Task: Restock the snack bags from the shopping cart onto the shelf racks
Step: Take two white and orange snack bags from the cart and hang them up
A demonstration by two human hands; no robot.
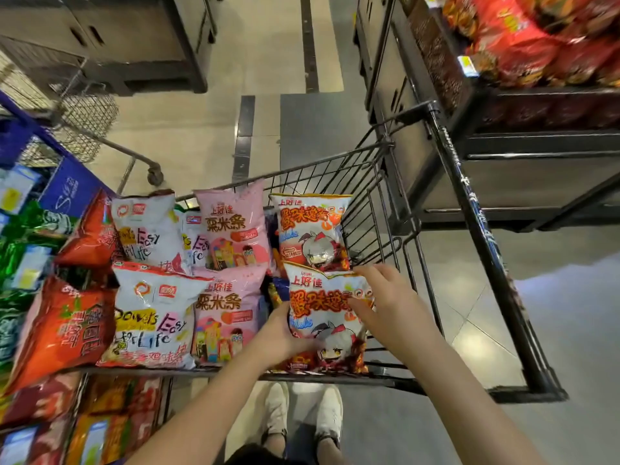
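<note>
The wire shopping cart [375, 203] holds several snack bags. The nearest one at its right side is a white-and-orange bag [327, 317] with a cartoon figure. My left hand [283, 333] grips that bag's left edge, fingers curled under it. My right hand [391, 300] lies on its upper right part, thumb and fingers curved over the front. A second bag of the same kind [310, 229] stands behind it. Two pink bags [231, 226] [224, 313], two white bags [151, 226] [151, 317] and red bags [63, 327] fill the rest of the cart.
A dark shelf rack [523, 102] stands at the right, its upper tier piled with red snack bags [536, 38]. Another shelf with packaged goods [27, 250] runs along the left edge. A second wire cart [87, 119] stands behind at upper left. My feet [302, 417] are below the cart.
</note>
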